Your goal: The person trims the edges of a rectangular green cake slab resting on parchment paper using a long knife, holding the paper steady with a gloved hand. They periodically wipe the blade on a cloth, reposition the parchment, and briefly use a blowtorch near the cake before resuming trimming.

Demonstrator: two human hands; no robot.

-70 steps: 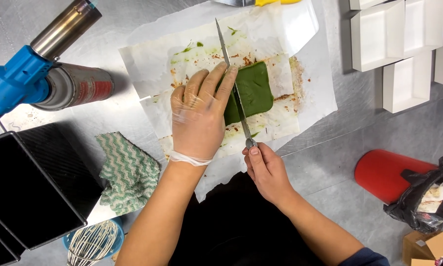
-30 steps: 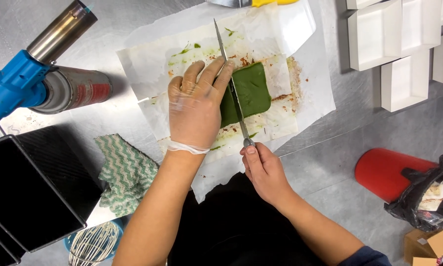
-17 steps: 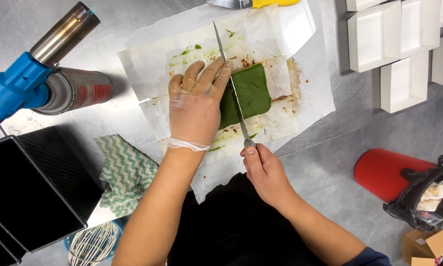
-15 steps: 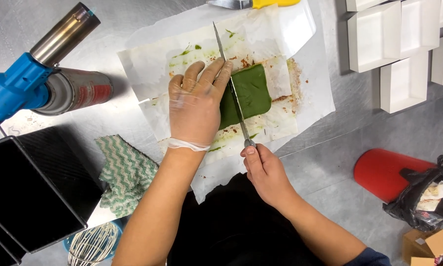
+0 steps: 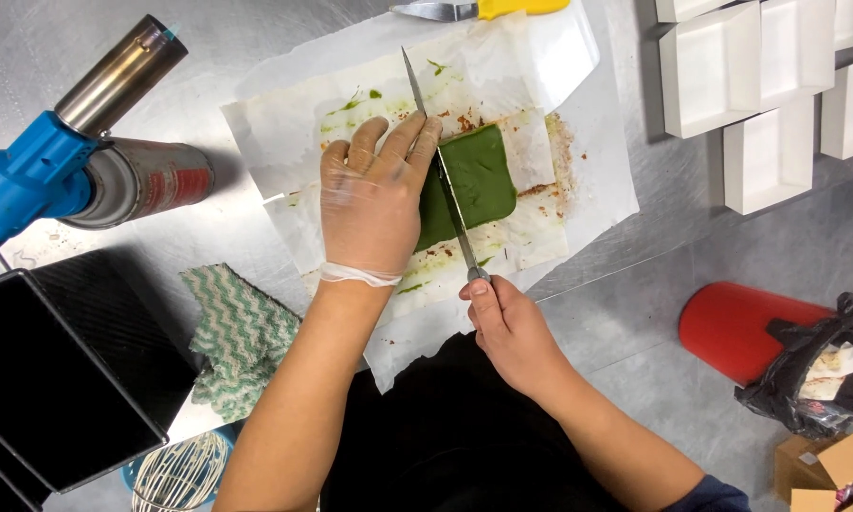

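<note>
1. Left hand [image 5: 374,204]: gloved, palm down, fingers spread flat and pointing toward 12 o'clock; it presses on the left part of the green slab [image 5: 479,180], holding nothing. The forearm runs down toward 7 o'clock.
2. Right hand [image 5: 507,322]: bare, closed around the handle of the knife [image 5: 445,185], thumb on top. The forearm leaves toward 5 o'clock.
3. Knife: long thin blade, tip toward 12 o'clock, lying across the slab just beside the left fingertips [image 5: 426,133].
4. Green slab: flat, rectangular, dark green, resting at the middle of the paper [image 5: 588,171], with crumbs and green smears about it.
5. Paper: white sheet spread on the steel counter [image 5: 256,38].
6. Torch [image 5: 76,161]: blue-headed, on a gas can, lying on the counter at 9 o'clock from the slab.
7. Cloth [image 5: 237,332]: green zigzag pattern, at 7 o'clock, beside a black tin [image 5: 47,379].
8. White boxes [image 5: 749,85]: several, at 2 o'clock.
9. Yellow-handled tool [image 5: 483,9]: at 12 o'clock, at the frame's top edge.
</note>
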